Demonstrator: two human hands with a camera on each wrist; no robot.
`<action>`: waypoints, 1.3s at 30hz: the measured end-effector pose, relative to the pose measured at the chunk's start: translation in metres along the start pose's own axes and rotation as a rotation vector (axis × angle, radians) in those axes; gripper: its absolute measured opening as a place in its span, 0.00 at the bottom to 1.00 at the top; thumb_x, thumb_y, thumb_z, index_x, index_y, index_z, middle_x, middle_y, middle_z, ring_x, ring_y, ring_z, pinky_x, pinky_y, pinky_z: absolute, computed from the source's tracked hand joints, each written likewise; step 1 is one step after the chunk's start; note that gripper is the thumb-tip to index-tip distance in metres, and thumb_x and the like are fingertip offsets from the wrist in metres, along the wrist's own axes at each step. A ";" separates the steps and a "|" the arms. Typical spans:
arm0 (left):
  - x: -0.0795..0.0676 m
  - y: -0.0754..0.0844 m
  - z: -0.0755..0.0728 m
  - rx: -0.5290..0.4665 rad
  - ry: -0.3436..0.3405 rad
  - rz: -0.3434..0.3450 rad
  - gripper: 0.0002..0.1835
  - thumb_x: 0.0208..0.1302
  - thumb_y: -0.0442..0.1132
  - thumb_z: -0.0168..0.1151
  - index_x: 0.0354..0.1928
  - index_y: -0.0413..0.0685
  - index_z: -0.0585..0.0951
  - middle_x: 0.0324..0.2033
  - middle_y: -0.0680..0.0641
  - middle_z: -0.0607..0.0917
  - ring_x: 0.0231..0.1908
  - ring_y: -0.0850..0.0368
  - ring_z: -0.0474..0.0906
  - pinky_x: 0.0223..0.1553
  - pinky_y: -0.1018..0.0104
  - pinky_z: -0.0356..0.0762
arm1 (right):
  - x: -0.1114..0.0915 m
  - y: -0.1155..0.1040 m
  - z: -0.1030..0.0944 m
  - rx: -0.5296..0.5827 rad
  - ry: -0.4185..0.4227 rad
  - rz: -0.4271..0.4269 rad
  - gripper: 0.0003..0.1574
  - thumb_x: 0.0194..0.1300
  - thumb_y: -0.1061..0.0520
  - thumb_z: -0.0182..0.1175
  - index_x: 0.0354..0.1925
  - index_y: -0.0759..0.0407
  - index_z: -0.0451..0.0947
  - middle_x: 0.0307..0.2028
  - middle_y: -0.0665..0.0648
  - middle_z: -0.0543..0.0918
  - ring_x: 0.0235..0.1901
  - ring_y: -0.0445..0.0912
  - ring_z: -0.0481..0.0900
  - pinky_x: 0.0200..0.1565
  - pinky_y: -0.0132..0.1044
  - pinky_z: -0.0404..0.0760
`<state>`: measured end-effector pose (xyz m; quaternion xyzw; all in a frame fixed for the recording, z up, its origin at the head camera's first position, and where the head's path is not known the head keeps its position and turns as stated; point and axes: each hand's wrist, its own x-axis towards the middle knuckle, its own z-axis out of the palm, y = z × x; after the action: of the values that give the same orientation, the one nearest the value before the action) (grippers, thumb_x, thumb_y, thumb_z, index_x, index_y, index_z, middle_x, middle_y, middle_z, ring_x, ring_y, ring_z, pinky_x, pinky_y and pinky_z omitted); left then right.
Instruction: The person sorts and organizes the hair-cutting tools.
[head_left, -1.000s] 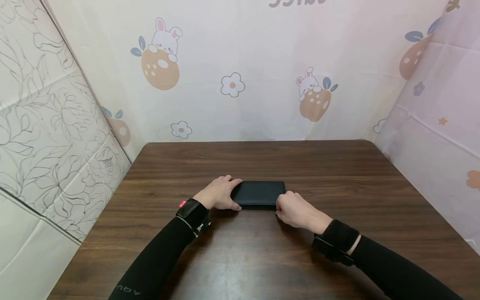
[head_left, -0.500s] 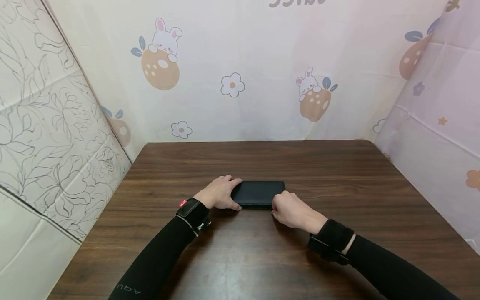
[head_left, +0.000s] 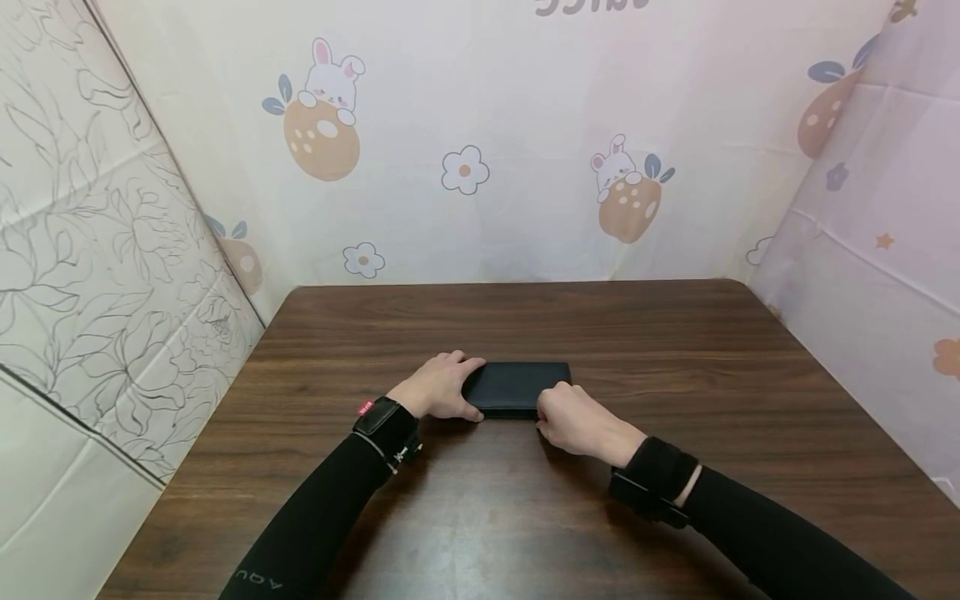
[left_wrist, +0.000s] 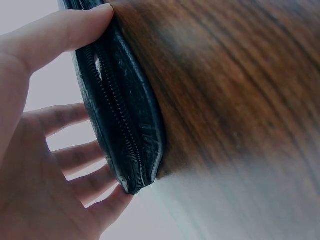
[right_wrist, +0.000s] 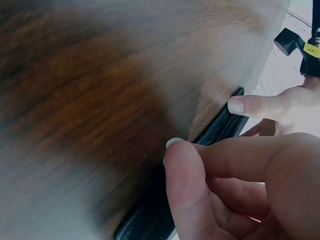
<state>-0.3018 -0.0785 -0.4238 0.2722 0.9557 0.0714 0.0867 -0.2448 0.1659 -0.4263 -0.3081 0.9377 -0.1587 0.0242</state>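
A flat black zippered wallet (head_left: 513, 387) lies on the brown wooden table. My left hand (head_left: 444, 387) grips its left end, thumb on the near side and fingers spread round the other side. Seen from the left wrist, the zipper (left_wrist: 116, 95) runs along the wallet's edge, its two rows of teeth apart in part, with a small pale spot between them. Curled at the near edge, right of the middle, my right hand (head_left: 585, 423) pinches at the zip with thumb and index finger. The zipper pull itself is hidden by those fingertips.
The wooden table (head_left: 480, 517) stretches out on all sides of the wallet. Behind it hangs a pale curtain (head_left: 525, 100) printed with rabbits and flowers. More patterned sheets close off the left and right. Each wrist wears a black band.
My right hand has slid a short way left along the wallet's near edge, still pinching. The left hand and the wallet have stayed in place.
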 end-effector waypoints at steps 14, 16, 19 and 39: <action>0.001 0.000 0.004 0.007 0.004 -0.001 0.49 0.57 0.59 0.74 0.77 0.53 0.64 0.68 0.41 0.70 0.68 0.42 0.66 0.68 0.51 0.64 | 0.002 0.000 0.004 0.014 0.007 -0.024 0.20 0.65 0.67 0.64 0.17 0.54 0.78 0.11 0.45 0.67 0.09 0.36 0.63 0.17 0.28 0.65; 0.001 0.000 0.003 0.006 0.004 -0.001 0.49 0.57 0.59 0.74 0.77 0.53 0.64 0.69 0.41 0.70 0.68 0.42 0.66 0.68 0.51 0.64 | 0.002 -0.001 0.004 0.013 0.006 -0.019 0.20 0.65 0.67 0.64 0.18 0.54 0.78 0.11 0.45 0.67 0.09 0.36 0.62 0.17 0.28 0.65; 0.000 0.001 0.003 0.004 0.006 0.002 0.49 0.57 0.59 0.74 0.77 0.52 0.65 0.69 0.41 0.71 0.68 0.42 0.66 0.68 0.51 0.64 | 0.003 -0.002 0.003 0.008 0.003 -0.015 0.19 0.65 0.67 0.64 0.18 0.54 0.78 0.11 0.46 0.67 0.10 0.36 0.63 0.17 0.28 0.66; 0.001 -0.004 0.000 -0.006 0.005 0.008 0.49 0.57 0.60 0.74 0.77 0.53 0.65 0.69 0.42 0.70 0.69 0.42 0.66 0.68 0.51 0.65 | 0.017 -0.017 0.004 0.036 -0.037 0.041 0.16 0.66 0.65 0.65 0.21 0.56 0.81 0.14 0.48 0.72 0.12 0.38 0.70 0.17 0.31 0.71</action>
<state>-0.3047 -0.0814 -0.4245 0.2756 0.9546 0.0754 0.0847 -0.2487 0.1421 -0.4237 -0.2912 0.9402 -0.1692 0.0505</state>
